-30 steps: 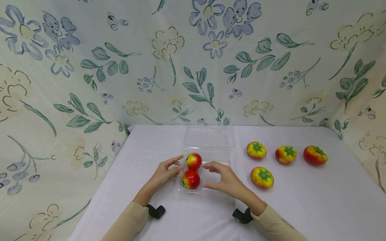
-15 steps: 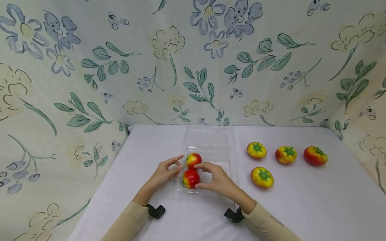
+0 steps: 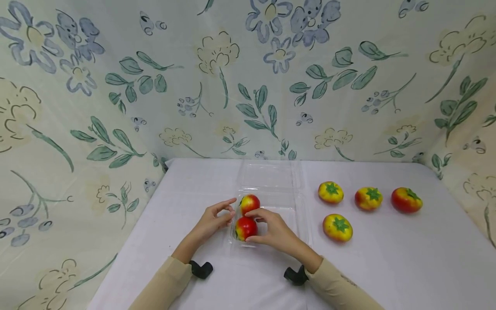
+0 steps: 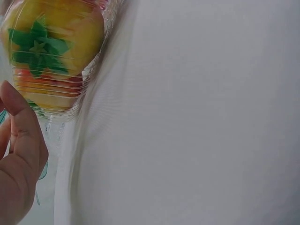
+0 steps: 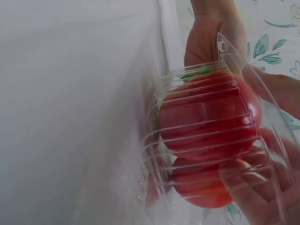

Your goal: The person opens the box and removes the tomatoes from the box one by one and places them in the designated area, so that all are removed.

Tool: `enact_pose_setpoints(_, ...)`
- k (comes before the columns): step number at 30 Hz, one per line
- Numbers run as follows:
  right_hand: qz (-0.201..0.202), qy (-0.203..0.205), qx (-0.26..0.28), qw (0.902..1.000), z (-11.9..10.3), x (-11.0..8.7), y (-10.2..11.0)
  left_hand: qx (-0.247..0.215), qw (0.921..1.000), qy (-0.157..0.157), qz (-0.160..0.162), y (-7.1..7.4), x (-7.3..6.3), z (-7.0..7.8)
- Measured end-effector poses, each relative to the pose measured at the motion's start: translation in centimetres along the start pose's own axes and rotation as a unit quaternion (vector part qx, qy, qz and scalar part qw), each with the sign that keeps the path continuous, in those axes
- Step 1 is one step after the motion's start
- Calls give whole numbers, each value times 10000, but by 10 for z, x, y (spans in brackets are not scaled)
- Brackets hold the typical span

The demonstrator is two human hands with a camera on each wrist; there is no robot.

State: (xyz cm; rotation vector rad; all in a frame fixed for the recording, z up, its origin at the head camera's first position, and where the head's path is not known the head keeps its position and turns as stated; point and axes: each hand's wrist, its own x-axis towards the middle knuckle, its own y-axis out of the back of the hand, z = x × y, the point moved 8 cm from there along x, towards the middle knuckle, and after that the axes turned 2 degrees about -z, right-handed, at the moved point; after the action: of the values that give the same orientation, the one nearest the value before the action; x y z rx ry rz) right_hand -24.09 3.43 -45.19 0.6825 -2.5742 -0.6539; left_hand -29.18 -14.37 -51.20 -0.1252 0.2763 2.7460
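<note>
A clear plastic clamshell box lies on the table with its lid folded back. Two red and yellow persimmons stand on their sides in its left part, a far persimmon and a near persimmon. My right hand reaches into the box, with thumb and fingertips curled round the near persimmon from its right side. Outside the left wall, my left hand is loosely bent beside the box and holds nothing. Green leaves of a persimmon show through the ribbed plastic in the left wrist view.
Several more persimmons lie right of the box: a small yellow one, a nearer yellow one, a red-yellow one and a red one. White cloth covers the table. A flowered curtain hangs behind it.
My right hand has moved left, from beside the persimmons to around the near one. The left hand and both boxed persimmons have stayed nearly in place.
</note>
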Motion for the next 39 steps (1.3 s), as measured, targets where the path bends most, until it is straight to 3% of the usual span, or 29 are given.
enact_pose_setpoints(10, -10, -94, -174, 9998, 1, 2, -2, -56, 10000, -66, -44, -1, 0, 4)
enact_pose_setpoints(27, 41, 126, -260, 9996, 2, -1, -2, -2, 10000, -57, 4, -2, 0, 1)
enact_pose_setpoints(39, 55, -122, -331, 9994, 7, -6, 5, -118, 9999, -82, -12, -1, 0, 1)
